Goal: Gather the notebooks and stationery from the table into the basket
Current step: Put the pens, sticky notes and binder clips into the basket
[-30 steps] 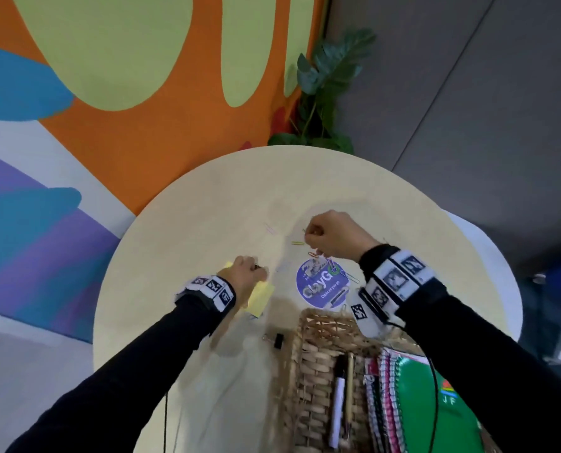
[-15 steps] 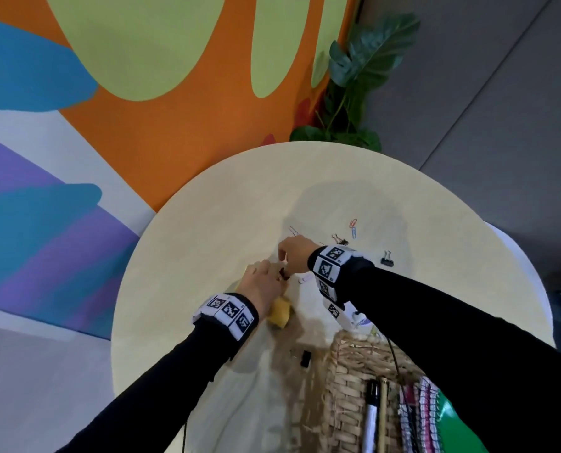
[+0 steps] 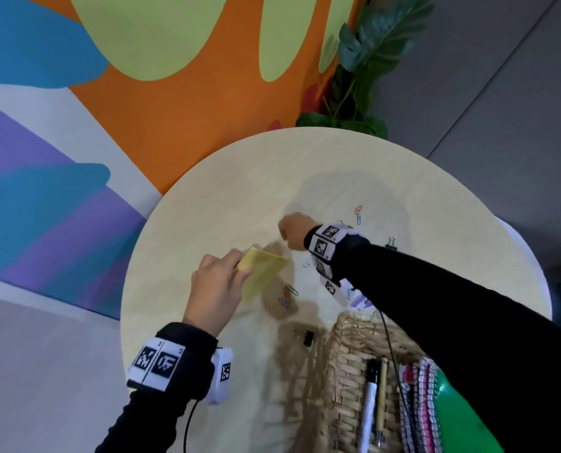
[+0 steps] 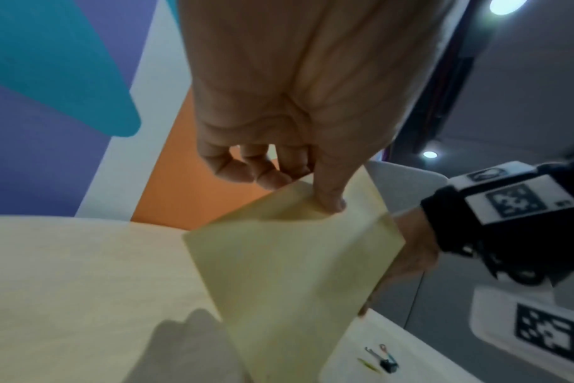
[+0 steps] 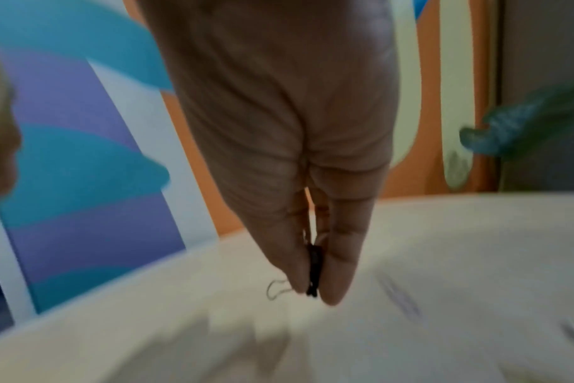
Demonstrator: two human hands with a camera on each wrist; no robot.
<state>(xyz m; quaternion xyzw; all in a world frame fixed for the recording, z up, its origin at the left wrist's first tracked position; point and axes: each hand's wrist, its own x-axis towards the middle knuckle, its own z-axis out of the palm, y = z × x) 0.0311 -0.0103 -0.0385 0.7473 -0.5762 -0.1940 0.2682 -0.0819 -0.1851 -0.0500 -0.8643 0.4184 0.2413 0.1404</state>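
Note:
My left hand (image 3: 218, 282) pinches a yellow sticky-note pad (image 3: 262, 276) by one corner and holds it tilted above the round table (image 3: 207, 223); the left wrist view shows the thumb pressed on the yellow sticky-note pad (image 4: 295, 259). My right hand (image 3: 293, 230) is further back over the table, fingers closed. In the blurred right wrist view its fingertips (image 5: 341, 285) pinch a small black binder clip (image 5: 314, 269). The wicker basket (image 3: 347, 348) stands at the near right, with a marker (image 3: 370, 397), a pen and spiral notebooks (image 3: 419, 403) inside.
Loose paper clips (image 3: 287, 295) lie between the pad and the basket, two more paper clips (image 3: 358, 214) behind my right wrist. A black binder clip (image 3: 308, 337) sits by the basket's left rim, another binder clip (image 3: 391, 243) at the right. A potted plant (image 3: 364, 60) stands behind the table.
My left hand has lifted the yellow pad off the table and tilted it. My right hand has crossed left and then drawn back up the table with a clip in its fingers.

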